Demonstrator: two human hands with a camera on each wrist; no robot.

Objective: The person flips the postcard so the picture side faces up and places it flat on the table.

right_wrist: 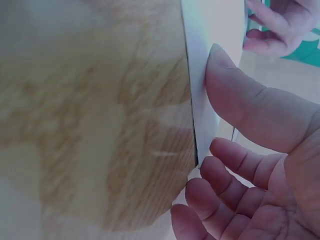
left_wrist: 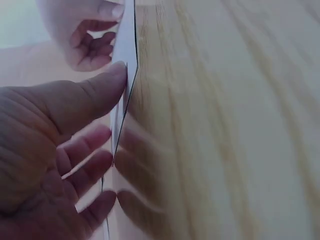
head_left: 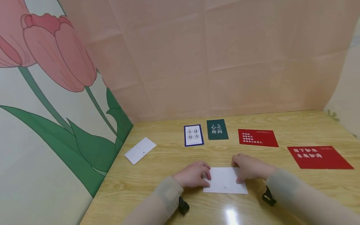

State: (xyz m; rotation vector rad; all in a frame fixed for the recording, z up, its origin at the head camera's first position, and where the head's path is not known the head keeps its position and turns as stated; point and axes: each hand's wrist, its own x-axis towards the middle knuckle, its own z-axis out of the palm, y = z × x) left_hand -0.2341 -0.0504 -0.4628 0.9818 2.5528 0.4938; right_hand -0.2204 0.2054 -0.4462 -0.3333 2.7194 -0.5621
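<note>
A white card (head_left: 225,180), blank but for a tiny mark near its lower edge, lies just in front of the person on the wooden table. At its left end, the left hand (head_left: 194,175) pinches it, thumb on the upper face and fingers along the edge. The right hand (head_left: 248,168) holds the opposite end in the same way. In the left wrist view, the card (left_wrist: 125,45) shows edge-on, very close to the tabletop. The right wrist view shows the thumb lying on the card (right_wrist: 200,110), with the fingertips bent at its edge.
Farther back lie a blue-bordered white card (head_left: 193,135), a dark green card (head_left: 217,129) and two red cards, one near the middle right (head_left: 257,138), another red card (head_left: 320,157) farther right. Another white card (head_left: 140,151) lies left, near the tulip-printed wall (head_left: 56,103).
</note>
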